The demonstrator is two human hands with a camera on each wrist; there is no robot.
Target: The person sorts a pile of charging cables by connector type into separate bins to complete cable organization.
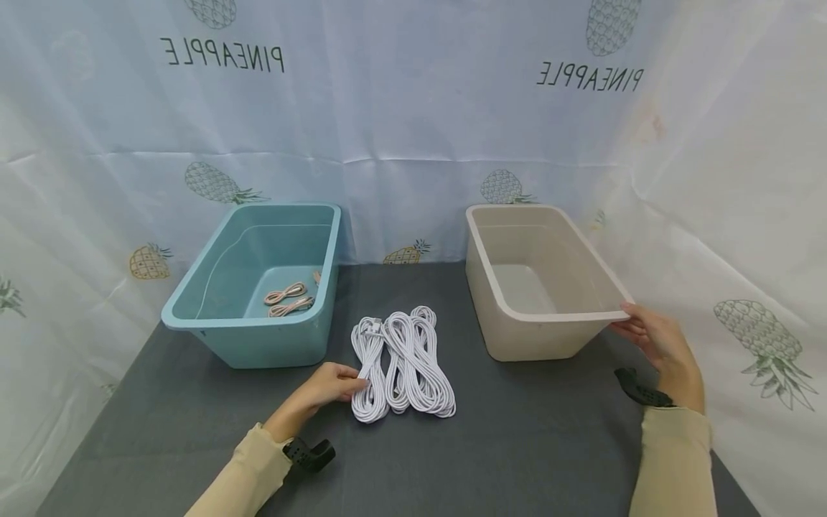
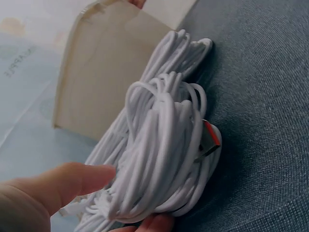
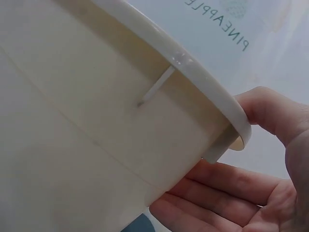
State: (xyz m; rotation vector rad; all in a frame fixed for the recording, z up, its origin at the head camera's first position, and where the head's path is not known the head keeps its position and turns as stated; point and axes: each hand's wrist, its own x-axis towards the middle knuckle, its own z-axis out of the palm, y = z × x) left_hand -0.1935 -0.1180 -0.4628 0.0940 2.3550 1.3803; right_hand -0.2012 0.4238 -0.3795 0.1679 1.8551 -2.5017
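Note:
Three coiled bundles of white USB cable (image 1: 413, 352) lie side by side between the two bins. My left hand (image 1: 332, 384) has its thumb and fingers around the lower part of the leftmost cable bundle (image 1: 370, 411). In the left wrist view, the thumb is on the near side of the coils (image 2: 159, 154) and fingertips show under them; a metal plug (image 2: 210, 140) with a red edge pokes out. On the right, my right hand (image 1: 660, 343) grips the near right corner of a beige bin (image 1: 549, 317), thumb over the rim (image 3: 231, 108) and fingers below against the wall.
A teal bin (image 1: 258, 324) stands at the left, with a few small pinkish cable coils (image 1: 291, 309) inside. No cables show in the beige bin. A dark grey cloth (image 1: 504, 438) covers the table, and white pineapple-print curtains (image 1: 413, 108) hang around the back and sides.

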